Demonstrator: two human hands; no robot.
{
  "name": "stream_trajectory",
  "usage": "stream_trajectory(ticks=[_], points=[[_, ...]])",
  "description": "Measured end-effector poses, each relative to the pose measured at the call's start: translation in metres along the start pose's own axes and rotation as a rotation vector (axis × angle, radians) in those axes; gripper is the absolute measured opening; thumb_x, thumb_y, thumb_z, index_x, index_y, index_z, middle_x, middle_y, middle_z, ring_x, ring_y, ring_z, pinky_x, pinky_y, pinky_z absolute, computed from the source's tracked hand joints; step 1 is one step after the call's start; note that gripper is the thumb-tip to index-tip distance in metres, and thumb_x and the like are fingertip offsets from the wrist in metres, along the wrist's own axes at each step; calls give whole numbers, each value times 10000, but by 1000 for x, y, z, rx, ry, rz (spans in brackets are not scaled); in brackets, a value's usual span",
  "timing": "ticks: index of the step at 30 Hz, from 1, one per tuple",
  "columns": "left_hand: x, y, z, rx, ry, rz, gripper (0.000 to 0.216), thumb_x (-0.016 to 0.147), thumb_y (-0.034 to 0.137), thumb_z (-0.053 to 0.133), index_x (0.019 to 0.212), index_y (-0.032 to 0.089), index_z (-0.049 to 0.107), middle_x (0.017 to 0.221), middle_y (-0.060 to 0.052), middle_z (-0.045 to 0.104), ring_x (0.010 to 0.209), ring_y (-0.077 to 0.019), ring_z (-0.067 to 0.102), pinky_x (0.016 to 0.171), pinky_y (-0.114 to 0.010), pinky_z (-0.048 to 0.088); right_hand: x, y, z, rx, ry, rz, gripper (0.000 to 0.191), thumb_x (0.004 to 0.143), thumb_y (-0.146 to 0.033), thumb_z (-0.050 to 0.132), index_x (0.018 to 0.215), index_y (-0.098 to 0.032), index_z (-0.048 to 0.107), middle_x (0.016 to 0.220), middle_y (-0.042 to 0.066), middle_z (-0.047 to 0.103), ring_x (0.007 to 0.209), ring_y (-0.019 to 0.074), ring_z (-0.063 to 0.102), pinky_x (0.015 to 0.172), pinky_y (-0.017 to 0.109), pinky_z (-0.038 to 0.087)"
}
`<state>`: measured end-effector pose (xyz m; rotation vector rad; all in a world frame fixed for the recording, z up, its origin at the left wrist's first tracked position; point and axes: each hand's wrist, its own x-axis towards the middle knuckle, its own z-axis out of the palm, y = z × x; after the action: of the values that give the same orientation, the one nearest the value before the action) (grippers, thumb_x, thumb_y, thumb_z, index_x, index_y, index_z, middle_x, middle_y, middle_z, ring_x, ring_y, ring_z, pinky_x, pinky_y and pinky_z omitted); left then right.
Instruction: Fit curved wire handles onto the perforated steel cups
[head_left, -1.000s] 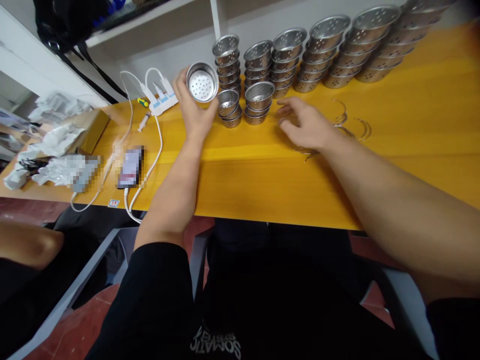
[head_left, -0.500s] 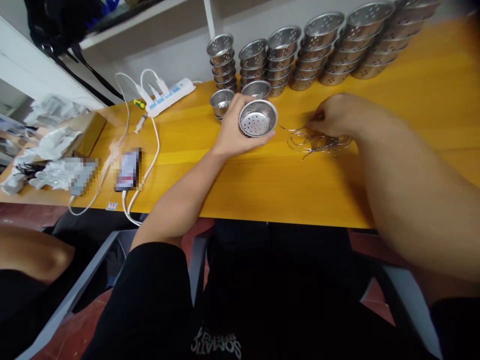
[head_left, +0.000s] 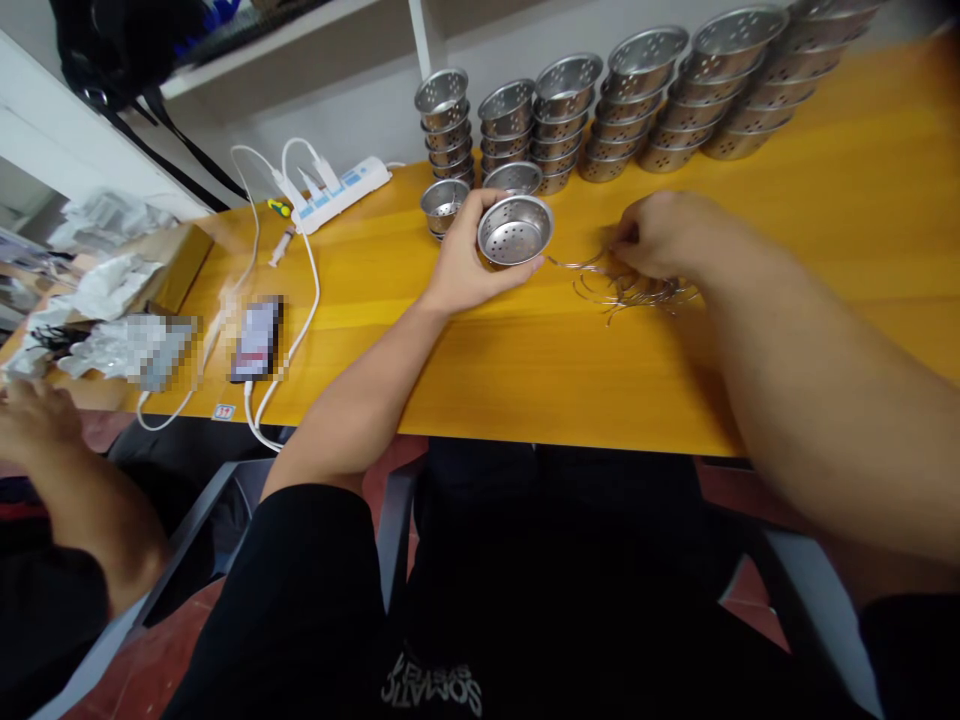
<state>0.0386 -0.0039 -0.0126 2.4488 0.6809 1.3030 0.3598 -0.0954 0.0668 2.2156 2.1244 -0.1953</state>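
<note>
Shiny perforated steel cup (head_left: 515, 230) (right hand (head_left: 664, 235) pinches wire (head_left: 571, 265)).

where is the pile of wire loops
In the head view the pile of wire loops lies on the table right of centre, touched by the right hand, just right of the perforated metal cup held in the left hand.

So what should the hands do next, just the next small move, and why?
Probably lift that one wire loop clear of the tangled wire pile and bring it to the perforated steel cup. The right hand seems to pinch the loop, whose free end points at the cup, which the left hand holds tilted just beside it.
</note>
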Motion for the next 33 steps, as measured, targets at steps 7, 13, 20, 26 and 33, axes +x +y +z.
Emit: stream_trajectory(ticks=[7,13,20,26,33], points=[[2,11,2,24,-49,-95,1022,1070,838,954,1840,345,498,1697,-146,702,1610,-384,780,1456,-632,628,-9,5,-8,144,147,-45,250,1189,-224,763,1359,-180,941,1343,216,939,1144,314,842,1025,442,658],[6,17,1,-6,-48,-137,941,1039,835,985,1735,320,617,1651,-158,776,1611,-403,794,1502,-688,601,-23,-5,-18,265,331,-40,304,1251,-201,668,1458,-191,891,1484,224,922,1332,339,876,1219,465,665],[7,9,12,-28,24,-190,1042,1033,893,956,1804,313,560,1727,-197,745,1704,-434,739,1550,-704,537,-26,-12,-17,463,464,-39,335,1279,-247,631,1516,-204,865,1523,224,907,1418,318,861,1284,425,646],[7,-7,26,-10,-25,-122,1082,1162,959,719,1976,340,367,1846,-195,652,1769,-392,710,1542,-635,542,-36,-22,-20,409,548,-231,328,1237,-240,623,1422,-228,894,1533,209,898,1509,352,826,1369,492,615],[1,-6,27,-34,-31,-164,1061,1143,958,784,1923,337,420,1765,-181,719,1713,-384,765,1519,-608,572,-54,-56,-9,788,551,-223,252,1274,-457,647,1394,-303,807,1375,155,923,1185,324,894,1139,503,734]])
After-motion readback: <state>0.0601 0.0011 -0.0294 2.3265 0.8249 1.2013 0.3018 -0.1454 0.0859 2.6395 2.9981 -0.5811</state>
